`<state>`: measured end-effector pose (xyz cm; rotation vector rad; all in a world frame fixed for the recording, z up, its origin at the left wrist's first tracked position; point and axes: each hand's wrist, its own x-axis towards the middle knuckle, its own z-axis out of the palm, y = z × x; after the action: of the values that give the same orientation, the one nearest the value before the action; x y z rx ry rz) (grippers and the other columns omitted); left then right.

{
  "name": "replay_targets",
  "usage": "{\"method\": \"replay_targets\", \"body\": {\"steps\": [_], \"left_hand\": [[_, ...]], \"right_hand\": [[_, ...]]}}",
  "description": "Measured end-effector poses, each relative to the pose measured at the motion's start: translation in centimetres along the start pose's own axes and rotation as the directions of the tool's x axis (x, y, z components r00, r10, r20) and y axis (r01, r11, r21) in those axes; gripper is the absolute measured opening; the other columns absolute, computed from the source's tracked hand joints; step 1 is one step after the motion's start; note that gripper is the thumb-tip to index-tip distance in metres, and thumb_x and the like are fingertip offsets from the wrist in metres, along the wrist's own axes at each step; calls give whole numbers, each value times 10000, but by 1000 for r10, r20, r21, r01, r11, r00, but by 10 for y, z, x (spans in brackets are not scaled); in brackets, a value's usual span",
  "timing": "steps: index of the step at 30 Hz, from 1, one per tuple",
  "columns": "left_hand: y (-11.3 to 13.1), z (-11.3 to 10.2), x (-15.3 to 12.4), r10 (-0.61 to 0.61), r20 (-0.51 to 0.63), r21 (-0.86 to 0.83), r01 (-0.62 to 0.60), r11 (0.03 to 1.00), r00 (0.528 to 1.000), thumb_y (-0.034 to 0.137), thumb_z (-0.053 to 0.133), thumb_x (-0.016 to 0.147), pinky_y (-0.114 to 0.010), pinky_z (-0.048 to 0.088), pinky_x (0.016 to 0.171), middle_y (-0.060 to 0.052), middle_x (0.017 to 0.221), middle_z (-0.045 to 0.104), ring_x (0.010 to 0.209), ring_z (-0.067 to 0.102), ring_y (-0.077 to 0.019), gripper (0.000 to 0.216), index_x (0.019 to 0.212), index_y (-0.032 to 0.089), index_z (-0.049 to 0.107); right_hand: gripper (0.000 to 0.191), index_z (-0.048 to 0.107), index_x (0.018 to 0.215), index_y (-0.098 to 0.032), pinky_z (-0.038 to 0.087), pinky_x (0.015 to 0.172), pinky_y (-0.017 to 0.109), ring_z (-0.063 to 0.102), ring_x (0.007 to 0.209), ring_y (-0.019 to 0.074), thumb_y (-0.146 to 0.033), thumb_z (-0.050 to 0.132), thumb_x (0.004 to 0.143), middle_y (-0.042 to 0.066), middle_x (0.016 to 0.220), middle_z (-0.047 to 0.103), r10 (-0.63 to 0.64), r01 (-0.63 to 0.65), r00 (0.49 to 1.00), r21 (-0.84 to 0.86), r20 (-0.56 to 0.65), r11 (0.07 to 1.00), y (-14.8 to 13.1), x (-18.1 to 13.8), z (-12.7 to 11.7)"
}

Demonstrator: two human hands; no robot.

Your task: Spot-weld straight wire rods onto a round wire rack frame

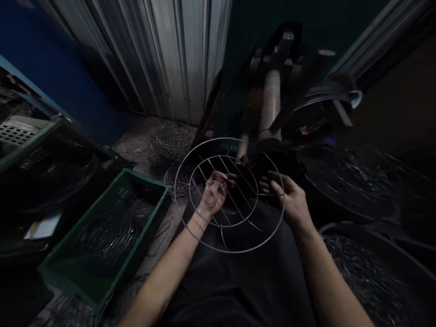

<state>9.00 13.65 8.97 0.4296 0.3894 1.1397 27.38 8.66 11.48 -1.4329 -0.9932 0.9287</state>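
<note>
I view the round wire rack (257,195) at centre, bars running 11-to-5 o'clock; my left hand (215,193), nearer its middle, curls beneath, my right hand (295,202) at its 3-o'clock rim; whether either grasps, I cannot tell.

The left hand (215,193) is under the wire rack (235,203), the right hand (295,203) at its right rim. Left, a crate (146,176) holds coils (112,236); farther, a wire heap (170,143) lies before the wall (170,54); near right, a tub (386,246) holds pieces (364,272).

The forearms (170,270) are bare, the clothing (252,277) black.
</note>
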Motion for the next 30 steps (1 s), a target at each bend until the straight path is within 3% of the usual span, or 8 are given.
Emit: {"method": "replay_targets", "body": {"steps": [2, 5, 10, 13, 17, 26, 30], "left_hand": [[2, 1, -3, 7, -18, -27, -7, 1000, 1000, 371, 747, 673, -131, 480, 630, -60, 844, 671, 687, 630, -79, 315, 717, 128, 550], [5, 6, -7, 18, -17, -43, -19, 999, 1000, 383, 763, 646, -96, 454, 577, -56, 838, 670, 689, 633, -78, 333, 709, 130, 556], [6, 12, -10, 70, -17, -7, -70, 998, 997, 419, 744, 661, -147, 494, 678, -50, 845, 664, 691, 624, -77, 348, 711, 135, 551], [2, 10, -11, 75, -32, 14, -74, 997, 997, 429, 729, 679, -170, 495, 689, -46, 859, 657, 694, 616, -76, 345, 718, 139, 545], [-3, 9, -13, 88, -74, 67, -83, 994, 993, 428, 685, 729, -202, 493, 676, -50, 868, 647, 700, 609, -86, 322, 742, 143, 536], [2, 33, -2, 83, -148, 96, -69, 993, 985, 357, 668, 755, -197, 472, 619, -26, 770, 619, 634, 577, -73, 269, 742, 140, 509], [-4, 38, -7, 101, -211, 89, -84, 993, 972, 335, 683, 739, -215, 473, 609, -17, 724, 614, 613, 572, -85, 228, 744, 161, 536]], "right_hand": [[475, 573, 1168, -206, 543, 822, 359, 644, 922, 208, -453, 644, 769, 96, 1095, 634, 37, -32, 997, -63, 72, 998, 4, -15, -3], [477, 579, 1201, -196, 505, 901, 372, 618, 993, 219, -459, 594, 803, 98, 1134, 621, 0, 17, 995, -171, 96, 985, 6, -27, 0], [524, 531, 1267, -213, 471, 942, 357, 576, 1075, 216, -464, 570, 808, 72, 1183, 600, -75, 114, 988, -301, 137, 947, -4, -28, 1], [491, 557, 1226, -227, 479, 911, 347, 582, 1057, 214, -516, 510, 832, 68, 1178, 600, -85, 122, 990, -374, 114, 919, -5, -30, -3], [487, 653, 973, -193, 494, 827, 335, 611, 945, 222, -606, 438, 829, 87, 1017, 650, -87, 96, 995, -450, 41, 888, 3, -30, -4], [541, 633, 792, -169, 500, 547, 285, 605, 618, 185, -695, 532, 711, 61, 693, 634, 68, -57, 997, -253, 37, 966, 10, -23, -3], [499, 654, 784, -191, 502, 540, 288, 605, 664, 198, -669, 515, 746, 62, 722, 636, -46, 60, 998, -353, 48, 934, 1, -26, 1]]}}
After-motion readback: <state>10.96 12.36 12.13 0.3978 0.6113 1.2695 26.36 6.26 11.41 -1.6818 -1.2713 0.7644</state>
